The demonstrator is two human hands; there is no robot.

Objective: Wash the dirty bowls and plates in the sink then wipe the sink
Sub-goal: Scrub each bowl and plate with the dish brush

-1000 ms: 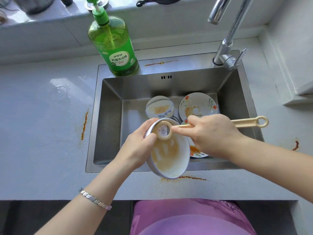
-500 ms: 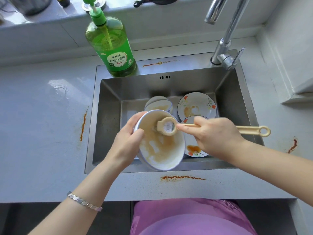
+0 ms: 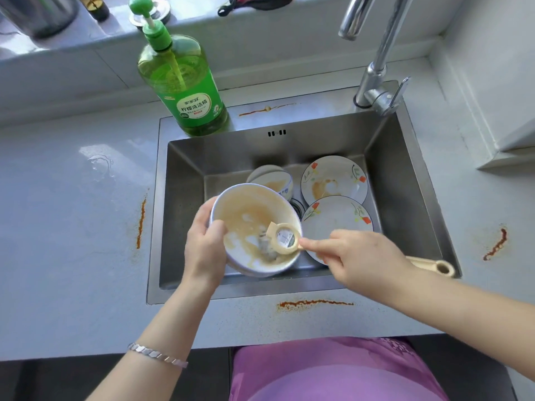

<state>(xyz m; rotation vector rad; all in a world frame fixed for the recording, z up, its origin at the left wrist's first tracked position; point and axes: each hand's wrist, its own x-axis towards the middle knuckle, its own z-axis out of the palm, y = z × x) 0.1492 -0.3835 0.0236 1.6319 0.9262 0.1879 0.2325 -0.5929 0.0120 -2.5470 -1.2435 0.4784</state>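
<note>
My left hand (image 3: 207,244) clamps the sauce-smeared white ceramic bowl (image 3: 246,209) tilted above the steel sink (image 3: 185,212), while my right hand (image 3: 364,259) grips the beige plastic brush (image 3: 285,238) inside it; I'd scrub firm circles, turning the bowl.

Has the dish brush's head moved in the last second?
Yes: the brush head has moved toward the near sink rim, away from the overflow slots, deeper into the bowl.

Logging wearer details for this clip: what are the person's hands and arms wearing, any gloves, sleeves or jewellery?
No gloves or sleeves in view: the left hand and right hand are bare, as are both forearms. A silver bracelet of flat links circles the left wrist. No rings or watch show.
</note>
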